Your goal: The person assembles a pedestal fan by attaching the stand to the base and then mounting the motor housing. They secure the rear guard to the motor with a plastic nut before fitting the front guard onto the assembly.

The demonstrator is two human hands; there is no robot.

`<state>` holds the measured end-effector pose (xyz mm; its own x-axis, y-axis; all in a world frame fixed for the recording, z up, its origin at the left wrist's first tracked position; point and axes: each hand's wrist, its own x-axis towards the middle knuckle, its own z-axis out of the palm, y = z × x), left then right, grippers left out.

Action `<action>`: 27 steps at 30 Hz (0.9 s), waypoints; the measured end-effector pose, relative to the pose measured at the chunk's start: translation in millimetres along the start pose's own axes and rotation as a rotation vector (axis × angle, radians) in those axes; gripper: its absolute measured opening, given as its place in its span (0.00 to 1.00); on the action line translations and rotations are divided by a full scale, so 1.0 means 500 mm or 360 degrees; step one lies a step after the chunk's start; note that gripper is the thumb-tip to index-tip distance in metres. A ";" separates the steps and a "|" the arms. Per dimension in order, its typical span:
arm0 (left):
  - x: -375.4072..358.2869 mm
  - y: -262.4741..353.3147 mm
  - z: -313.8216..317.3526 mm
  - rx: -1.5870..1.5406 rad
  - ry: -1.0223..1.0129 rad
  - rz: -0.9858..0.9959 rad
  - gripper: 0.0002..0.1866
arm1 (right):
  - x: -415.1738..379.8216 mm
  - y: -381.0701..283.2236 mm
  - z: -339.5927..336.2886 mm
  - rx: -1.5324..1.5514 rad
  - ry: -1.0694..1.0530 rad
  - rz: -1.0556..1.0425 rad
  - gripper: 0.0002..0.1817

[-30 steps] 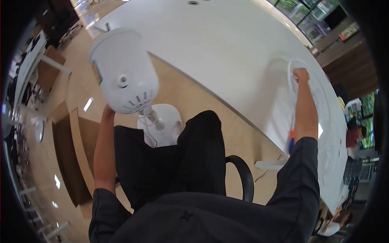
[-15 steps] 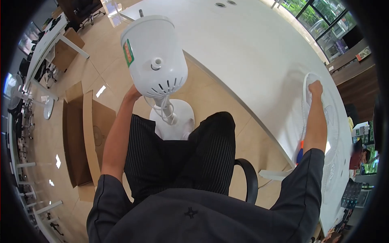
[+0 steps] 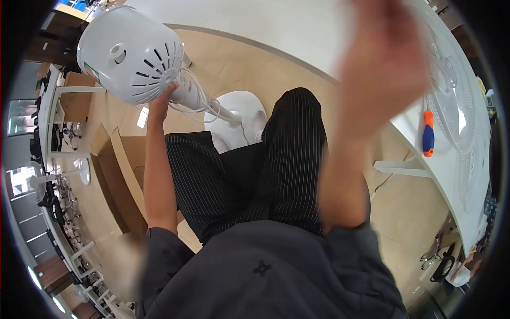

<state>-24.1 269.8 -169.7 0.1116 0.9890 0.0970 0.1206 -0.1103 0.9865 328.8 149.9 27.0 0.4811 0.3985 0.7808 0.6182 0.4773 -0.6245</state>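
Observation:
A white standing fan leans to the left, its vented motor housing at the upper left and its round base on the floor between my feet. My left hand is closed around the neck just under the housing. A looped white cord hangs by the pole. My right hand is raised close to the camera over the table edge, smeared by motion, so its fingers cannot be made out. Behind it on the table lie a clear fan blade and a round wire guard.
An orange and blue screwdriver handle lies near the edge of the white table. An open cardboard box stands on the floor at left. Farther left are desks, chairs and another white fan.
My right hand has left the fan parts on the table and come up and inward. The fan's head has tipped left with my left hand, and the view has turned.

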 end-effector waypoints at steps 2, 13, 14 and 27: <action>0.003 0.008 0.004 0.0019 0.0007 0.0092 0.26 | -0.191 0.011 0.065 0.0643 -0.0049 0.0605 0.12; 0.004 0.036 0.044 -0.0106 -0.0060 0.0146 0.30 | -0.680 0.407 0.365 0.0546 -0.1116 0.2181 0.14; 0.002 0.038 0.055 -0.0092 -0.0043 0.0134 0.30 | -0.695 0.410 0.373 0.0582 -0.1248 0.2184 0.13; 0.010 -0.118 0.090 0.0384 0.0284 -0.0007 0.42 | -0.777 0.511 0.330 0.1404 -0.1396 0.2039 0.18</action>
<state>13.9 276.7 -233.4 -0.0622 0.9888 0.1354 0.3540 -0.1050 0.9293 197.2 246.5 -438.7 -0.2745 0.9396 -0.2043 -0.4642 -0.3156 -0.8276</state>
